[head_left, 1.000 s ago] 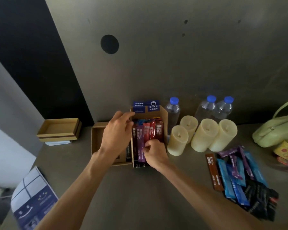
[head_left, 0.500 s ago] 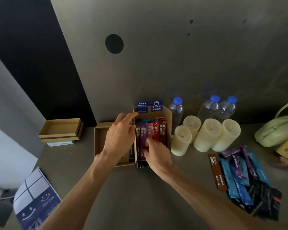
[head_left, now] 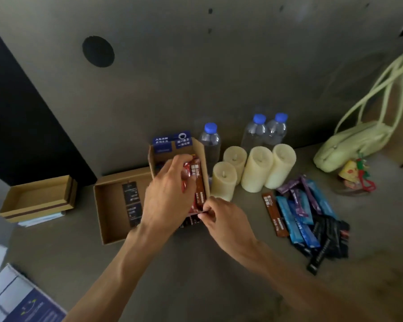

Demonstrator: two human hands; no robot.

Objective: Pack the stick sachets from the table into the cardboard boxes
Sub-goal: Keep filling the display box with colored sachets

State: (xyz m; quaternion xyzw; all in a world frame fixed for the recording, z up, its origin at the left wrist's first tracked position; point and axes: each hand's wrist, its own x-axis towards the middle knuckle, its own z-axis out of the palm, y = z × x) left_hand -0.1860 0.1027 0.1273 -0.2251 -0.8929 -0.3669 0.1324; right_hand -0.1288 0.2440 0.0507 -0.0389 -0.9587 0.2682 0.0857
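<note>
A tall cardboard box [head_left: 202, 156] with blue flaps stands at the table's middle, packed with red and brown stick sachets [head_left: 198, 182]. My left hand [head_left: 168, 196] lies over them, its fingers curled round the sachets' upper ends. At the sachets' near ends, my right hand [head_left: 223, 220] pinches them with thumb and fingertips. To the left lies a shallow open cardboard box [head_left: 107, 212] with two black sachets [head_left: 132, 201] inside. A loose pile of blue, purple, brown and black sachets [head_left: 307, 214] lies on the table at the right.
Several cream candles [head_left: 257, 168] and three blue-capped water bottles [head_left: 254, 131] stand behind and right of the tall box. A pale green bag [head_left: 354, 145] sits far right. Stacked cardboard trays [head_left: 38, 198] are at the left, a printed booklet [head_left: 21, 303] at the lower left.
My left hand moved right from the shallow box's edge onto the sachets in the tall box. My right hand drew back to the sachets' near ends and pinches them.
</note>
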